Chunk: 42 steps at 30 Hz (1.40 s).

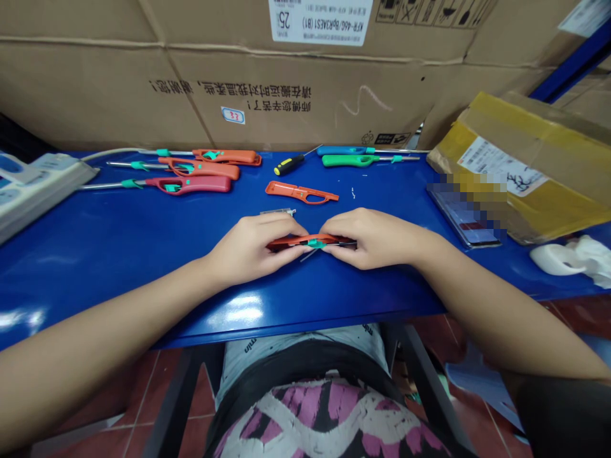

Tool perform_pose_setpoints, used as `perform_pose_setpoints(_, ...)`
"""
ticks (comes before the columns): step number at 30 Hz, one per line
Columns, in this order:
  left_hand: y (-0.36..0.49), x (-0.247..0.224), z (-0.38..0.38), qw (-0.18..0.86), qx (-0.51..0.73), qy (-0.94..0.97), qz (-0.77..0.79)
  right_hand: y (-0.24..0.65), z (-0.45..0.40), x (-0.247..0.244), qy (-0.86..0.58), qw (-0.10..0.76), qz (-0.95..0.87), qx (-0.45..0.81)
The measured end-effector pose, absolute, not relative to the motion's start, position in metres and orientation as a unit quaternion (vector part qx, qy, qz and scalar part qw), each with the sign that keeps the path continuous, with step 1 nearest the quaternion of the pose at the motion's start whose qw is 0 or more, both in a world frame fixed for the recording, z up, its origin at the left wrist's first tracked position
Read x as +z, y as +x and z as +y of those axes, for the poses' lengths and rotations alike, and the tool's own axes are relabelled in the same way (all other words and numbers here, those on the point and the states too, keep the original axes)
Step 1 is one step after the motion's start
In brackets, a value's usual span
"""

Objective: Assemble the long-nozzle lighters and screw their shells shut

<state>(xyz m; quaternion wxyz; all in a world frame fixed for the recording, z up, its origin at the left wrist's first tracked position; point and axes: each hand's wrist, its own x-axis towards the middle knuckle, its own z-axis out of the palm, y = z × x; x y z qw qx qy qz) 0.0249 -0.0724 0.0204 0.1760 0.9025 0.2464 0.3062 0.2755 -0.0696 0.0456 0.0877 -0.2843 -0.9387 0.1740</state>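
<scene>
Between my two hands, over the front half of the blue table, is an orange half shell of a long-nosed lighter (305, 240) with a green trigger piece in its middle. My left hand (255, 245) pinches its left end between thumb and fingers. On the right end, my right hand (370, 238) has a like pinch, its fingertips close to the green piece. A thin wire or rod sticks out below the shell. Beyond my hands lies a loose orange shell half (302, 192). A small clear and metal part (281, 212) rests just behind my left hand.
Orange and red lighters (191, 184) lie at the back left, beside a white power strip (38, 187). A screwdriver (289, 165) and blue and green lighters (348, 161) lie at the back. On the right are a phone (463, 216) and a taped carton (525, 159).
</scene>
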Motion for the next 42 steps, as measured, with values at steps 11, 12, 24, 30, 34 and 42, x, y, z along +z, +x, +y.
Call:
perform_pose_setpoints(11, 0.028, 0.003, -0.06, 0.263, 0.297, 0.828, 0.397, 0.276, -0.063, 0.036, -0.331, 0.099, -0.922, 0.176)
perform_pose_setpoints(12, 0.028, 0.002, -0.059, 0.257, 0.29, 0.836, 0.388, 0.276, -0.062, 0.035, -0.325, 0.101, -0.925, 0.171)
perform_pose_setpoints(24, 0.029, 0.004, -0.06, 0.278, 0.302, 0.836, 0.364, 0.276, -0.054, 0.031, -0.305, 0.116, -0.931, 0.165)
perform_pose_setpoints(30, 0.028, 0.003, -0.06, 0.267, 0.295, 0.838, 0.374, 0.271, -0.054, 0.028, -0.325, 0.12, -0.927, 0.146)
perform_pose_setpoints(34, 0.027, 0.002, -0.06, 0.256, 0.288, 0.843, 0.375, 0.271, -0.053, 0.028, -0.326, 0.121, -0.925, 0.154)
perform_pose_setpoints(42, 0.028, 0.002, -0.061, 0.263, 0.282, 0.847, 0.365, 0.268, -0.054, 0.022, -0.356, 0.165, -0.901, 0.186)
